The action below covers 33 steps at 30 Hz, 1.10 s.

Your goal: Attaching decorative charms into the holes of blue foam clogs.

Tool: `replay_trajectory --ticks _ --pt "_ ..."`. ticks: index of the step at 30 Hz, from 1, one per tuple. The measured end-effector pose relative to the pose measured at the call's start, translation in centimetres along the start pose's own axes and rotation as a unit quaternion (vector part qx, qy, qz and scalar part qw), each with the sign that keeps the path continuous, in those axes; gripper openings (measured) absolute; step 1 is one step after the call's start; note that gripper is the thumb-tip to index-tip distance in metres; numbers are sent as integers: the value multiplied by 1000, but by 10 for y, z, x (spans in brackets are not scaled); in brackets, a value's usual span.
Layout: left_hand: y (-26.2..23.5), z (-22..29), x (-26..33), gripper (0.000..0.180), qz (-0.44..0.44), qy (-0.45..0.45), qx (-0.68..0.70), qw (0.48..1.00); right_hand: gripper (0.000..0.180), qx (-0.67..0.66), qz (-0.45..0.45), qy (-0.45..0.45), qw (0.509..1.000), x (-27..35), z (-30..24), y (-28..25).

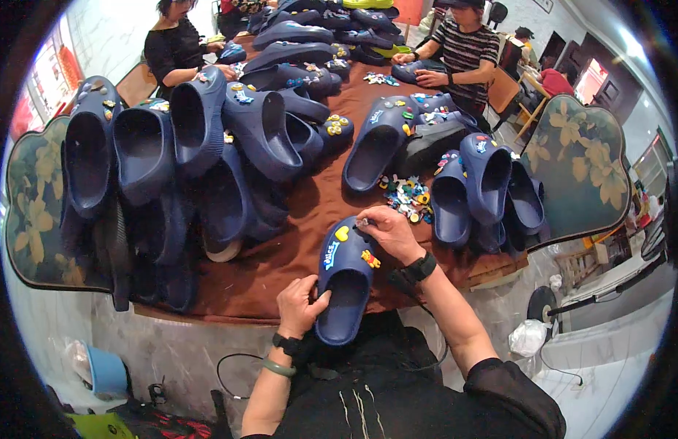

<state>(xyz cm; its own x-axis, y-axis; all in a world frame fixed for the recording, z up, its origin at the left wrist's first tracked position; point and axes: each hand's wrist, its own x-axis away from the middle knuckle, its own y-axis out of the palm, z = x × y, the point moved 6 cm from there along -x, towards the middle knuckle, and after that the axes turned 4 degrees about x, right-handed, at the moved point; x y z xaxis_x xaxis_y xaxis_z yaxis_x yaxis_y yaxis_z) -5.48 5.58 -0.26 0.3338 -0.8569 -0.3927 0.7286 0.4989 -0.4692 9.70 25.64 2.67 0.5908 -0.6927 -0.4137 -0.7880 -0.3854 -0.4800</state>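
left hand (301,304) clenched on clog (344,282) heel rim | right hand (389,231) pinches small charm (362,222) at toe | keep heel steady, press charm straight into hole | spare charms (408,197) just beyond right grip on worktop (310,212)

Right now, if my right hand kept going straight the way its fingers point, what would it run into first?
Probably the yellow heart-shaped charm on the navy foam clog: the right hand points left across the toe, fingertips just short of it. Depth is uncertain.

**Layout on the table**

Nearest the table (295,219) edge: one clog (344,282), left hand (300,306) at its heel, right hand (389,230) at its toe. Just beyond the toe: loose charms (407,197). Left: piled clogs (185,168). Right: smaller cluster of clogs (481,194). Far end: two seated people.
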Motion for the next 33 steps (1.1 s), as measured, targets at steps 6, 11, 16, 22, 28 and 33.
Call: replay_trajectory --ticks 6,11,16,22,28,33 --pt "-2 2 -1 33 -9 -9 -2 1000 13 -12 -15 45 999 -1 15 1" --pt "-2 1 0 33 1 -3 5 1000 13 93 -38 18 995 1 4 -12" --pt "-1 1 -1 34 -8 -8 -4 1000 14 107 -28 -53 992 -5 -10 -11" --pt "-1 1 -1 35 -8 -10 -3 1000 9 255 -36 -180 949 -6 -27 1" --pt "0 0 -1 37 -17 -17 9 1000 19 384 -135 -229 884 -8 -50 4" --pt "-1 0 -1 36 -18 -17 -3 1000 27 419 -189 -221 860 -7 -57 3"
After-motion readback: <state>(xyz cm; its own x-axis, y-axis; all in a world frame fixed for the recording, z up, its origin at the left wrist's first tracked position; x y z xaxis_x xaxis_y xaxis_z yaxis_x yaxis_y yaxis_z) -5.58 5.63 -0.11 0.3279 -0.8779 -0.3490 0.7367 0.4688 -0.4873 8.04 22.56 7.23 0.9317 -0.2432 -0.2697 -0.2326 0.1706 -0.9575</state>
